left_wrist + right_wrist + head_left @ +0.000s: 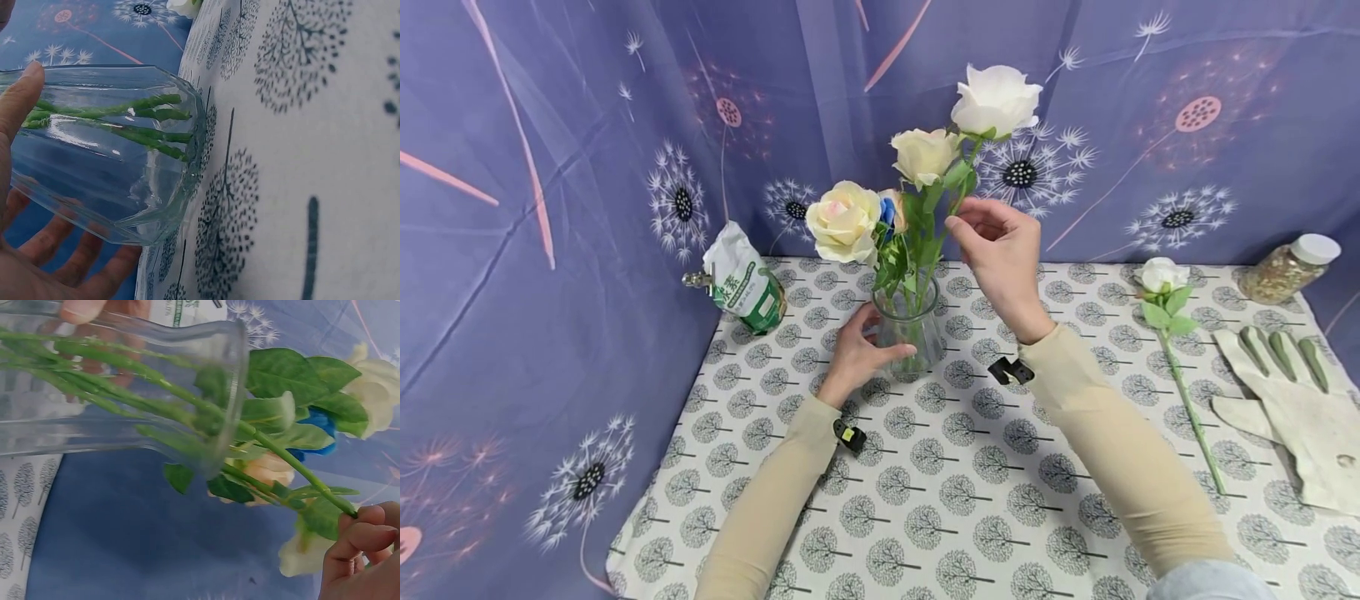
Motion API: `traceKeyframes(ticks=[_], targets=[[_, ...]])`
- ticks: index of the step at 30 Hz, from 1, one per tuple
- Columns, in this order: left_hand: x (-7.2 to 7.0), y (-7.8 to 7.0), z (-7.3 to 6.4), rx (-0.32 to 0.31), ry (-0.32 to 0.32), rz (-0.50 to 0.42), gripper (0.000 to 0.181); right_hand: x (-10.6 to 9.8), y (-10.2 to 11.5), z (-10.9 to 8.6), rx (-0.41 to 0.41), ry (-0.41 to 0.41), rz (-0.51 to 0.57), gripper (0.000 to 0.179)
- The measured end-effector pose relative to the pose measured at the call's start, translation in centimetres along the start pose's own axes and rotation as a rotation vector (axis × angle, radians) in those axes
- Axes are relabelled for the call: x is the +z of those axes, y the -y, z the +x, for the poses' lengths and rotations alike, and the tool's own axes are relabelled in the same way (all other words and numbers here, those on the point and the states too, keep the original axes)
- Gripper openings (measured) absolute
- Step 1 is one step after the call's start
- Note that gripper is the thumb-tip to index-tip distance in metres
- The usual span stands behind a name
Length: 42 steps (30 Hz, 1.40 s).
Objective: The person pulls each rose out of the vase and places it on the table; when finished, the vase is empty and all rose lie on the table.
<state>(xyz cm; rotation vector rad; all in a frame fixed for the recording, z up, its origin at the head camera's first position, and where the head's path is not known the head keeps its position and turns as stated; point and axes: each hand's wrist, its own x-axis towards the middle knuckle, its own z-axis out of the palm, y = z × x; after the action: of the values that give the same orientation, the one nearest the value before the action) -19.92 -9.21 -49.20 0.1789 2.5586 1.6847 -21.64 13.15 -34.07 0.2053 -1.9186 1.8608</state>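
A clear glass vase (928, 343) stands on the cloth, with several green stems inside. My left hand (867, 352) holds it low down, thumb in front and fingers round the far side. In the left wrist view, cut stem ends (172, 115) sit near the vase's base. My right hand (1003, 254) pinches the stem (306, 477) of the tall white rose (996, 102) above the rim; that stem runs down into the vase. Two cream roses (844, 222) lean to the left of it. A blue flower (887, 213) and a peach flower (269, 469) are partly hidden among leaves.
A white and green pouch (747, 283) with a metal clip stands at the back left. On the right lie a single white rose (1163, 277) and a pale work glove (1300, 417). A white-capped jar (1285, 271) is behind them. A purple curtain (880, 50) hangs close behind.
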Motion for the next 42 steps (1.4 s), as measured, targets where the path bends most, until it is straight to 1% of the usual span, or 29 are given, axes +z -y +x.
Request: traceKeyframes(ticks=[7, 10, 17, 20, 24, 31, 33, 38, 42], targets=[[0.0, -0.1, -0.1, -0.017, 0.003, 0.000, 0.093, -0.5, 1.0, 0.5, -0.067, -0.043, 0.061, 0.013], [0.0, -0.1, -0.1, -0.019, 0.002, 0.000, 0.094, -0.9, 1.6, 0.8, -0.084, -0.058, 0.092, 0.016], [0.0, -0.2, -0.1, -0.014, 0.000, 0.007, 0.092, -1.4, 3.0, 1.2, -0.160, -0.081, 0.153, 0.022], [0.0, -0.3, -0.2, -0.008, 0.002, 0.012, 0.092, -1.6, 3.6, 1.2, -0.168, -0.094, 0.182, 0.024], [0.0, -0.2, -0.1, -0.009, 0.004, 0.010, 0.092, -2.0, 4.5, 1.2, -0.192, -0.117, 0.220, 0.021], [0.1, 0.1, -0.1, -0.027, -0.004, 0.014, 0.093, -2.5, 6.1, 1.3, -0.260, -0.135, 0.287, 0.017], [0.2, 0.1, -0.1, -0.025, -0.009, 0.014, 0.092, -2.6, 6.6, 1.3, -0.267, -0.145, 0.313, 0.015], [0.3, 0.1, -0.1, -0.015, -0.014, 0.010, 0.091, -3.1, 7.8, 1.2, -0.244, -0.184, 0.369, 0.013], [0.2, 0.0, -0.1, -0.010, -0.013, 0.014, 0.090, -3.4, 8.7, 1.0, -0.246, -0.203, 0.418, 0.012]])
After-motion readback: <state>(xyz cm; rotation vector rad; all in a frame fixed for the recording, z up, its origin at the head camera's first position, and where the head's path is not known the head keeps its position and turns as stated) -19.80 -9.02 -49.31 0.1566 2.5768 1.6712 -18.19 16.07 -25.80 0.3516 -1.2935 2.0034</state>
